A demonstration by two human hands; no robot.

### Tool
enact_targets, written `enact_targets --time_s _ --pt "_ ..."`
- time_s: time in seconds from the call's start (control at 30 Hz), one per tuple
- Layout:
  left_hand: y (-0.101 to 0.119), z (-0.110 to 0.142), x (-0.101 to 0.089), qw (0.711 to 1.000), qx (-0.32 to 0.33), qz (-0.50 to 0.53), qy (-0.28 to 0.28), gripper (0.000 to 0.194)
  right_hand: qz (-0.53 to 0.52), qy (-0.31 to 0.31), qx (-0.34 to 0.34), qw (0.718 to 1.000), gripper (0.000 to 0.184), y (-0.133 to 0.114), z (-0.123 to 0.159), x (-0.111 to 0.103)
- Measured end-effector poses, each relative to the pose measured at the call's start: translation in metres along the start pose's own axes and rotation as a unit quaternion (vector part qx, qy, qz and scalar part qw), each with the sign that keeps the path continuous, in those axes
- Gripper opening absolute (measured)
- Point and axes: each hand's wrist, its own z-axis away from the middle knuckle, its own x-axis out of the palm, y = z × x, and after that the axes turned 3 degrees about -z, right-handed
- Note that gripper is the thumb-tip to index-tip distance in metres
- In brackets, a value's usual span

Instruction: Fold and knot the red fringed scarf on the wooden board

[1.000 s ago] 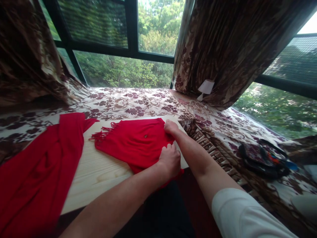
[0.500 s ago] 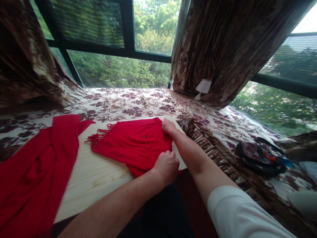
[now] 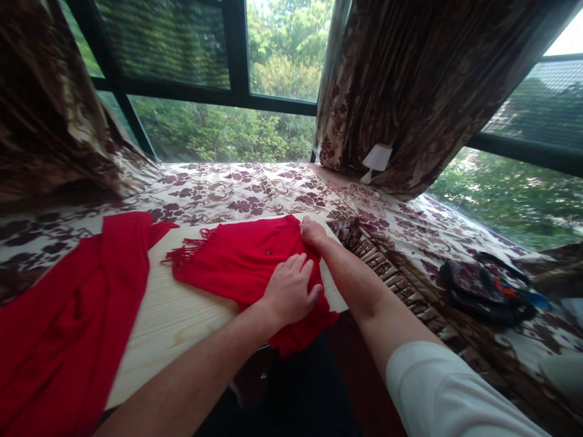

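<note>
A red fringed scarf lies spread over a pale wooden board, its tassels pointing left and a small dark mark on its upper face. My left hand rests flat on the scarf's near right part, fingers stretched out. At the scarf's far right corner, my right hand has its fingers closed on the edge. Below my left hand, a bunched part of the scarf hangs over the board's near edge. More red cloth is draped over the board's left side.
Behind the board stretches a floral cloth-covered ledge below the windows. A small white lamp stands by the patterned curtain. To the right lies a black bag with coloured items. Pleated trim runs along the ledge.
My left hand has let go of the scarf's near edge, opened and moved up and left onto the cloth. The near part of the scarf now hangs down. My right hand keeps its grip.
</note>
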Motion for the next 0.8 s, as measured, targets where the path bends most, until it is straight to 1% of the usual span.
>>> enact_targets --time_s 0.03,0.07,0.1,0.17,0.23,0.27,0.33,0.37,0.43,0.47,0.53,0.57,0.67,0.73,0.8 --pt "-0.009 0.0 0.004 1.0 -0.014 -0.007 -0.017 0.066 0.0 0.001 0.0 1.0 0.042 0.001 0.0 0.0" --pt "-0.018 0.001 0.009 0.999 -0.021 -0.009 -0.049 0.073 0.001 0.002 -0.002 1.0 0.042 0.001 0.0 0.0" --pt "-0.025 0.003 0.014 0.996 -0.02 -0.009 -0.086 0.076 0.002 0.002 -0.003 1.0 0.041 0.001 0.0 0.0" --pt "-0.034 0.007 0.023 0.992 -0.006 -0.011 -0.125 0.078 0.007 -0.001 -0.004 1.0 0.039 -0.002 0.0 -0.002" --pt "-0.038 0.011 0.026 0.991 0.004 -0.013 -0.13 0.078 0.014 0.002 0.008 1.0 0.037 -0.007 0.003 -0.005" --pt "-0.039 0.011 0.025 0.992 0.005 -0.012 -0.125 0.078 0.019 0.013 0.016 1.0 0.037 -0.012 0.005 -0.008" --pt "-0.043 0.01 0.021 0.994 -0.011 -0.011 -0.106 0.077 0.031 0.056 0.023 0.998 0.039 -0.022 0.015 -0.012" --pt "-0.047 0.009 0.018 0.996 -0.028 -0.017 -0.088 0.076 0.035 0.078 0.015 0.996 0.04 -0.028 0.022 -0.013" --pt "-0.059 0.007 0.012 0.994 -0.08 -0.044 -0.057 0.075 0.038 0.097 -0.034 0.994 0.037 -0.04 0.04 -0.014" --pt "-0.067 0.008 0.009 0.991 -0.11 -0.059 -0.053 0.075 0.035 0.09 -0.07 0.993 0.035 -0.046 0.05 -0.013" --pt "-0.083 0.01 0.007 0.982 -0.156 -0.08 -0.072 0.077 0.022 0.063 -0.149 0.987 0.033 -0.055 0.07 -0.007" --pt "-0.09 0.013 0.007 0.978 -0.169 -0.083 -0.087 0.078 0.013 0.049 -0.187 0.981 0.033 -0.059 0.077 -0.003" --pt "-0.104 0.021 0.008 0.975 -0.17 -0.087 -0.112 0.08 -0.008 0.0 -0.281 0.96 0.036 -0.067 0.089 0.007" --pt "-0.108 0.024 0.007 0.977 -0.164 -0.085 -0.11 0.081 -0.008 -0.043 -0.303 0.952 0.045 -0.07 0.088 0.011" --pt "-0.111 0.022 0.004 0.978 -0.169 -0.084 -0.086 0.075 -0.004 -0.077 -0.305 0.949 0.051 -0.071 0.084 0.012"
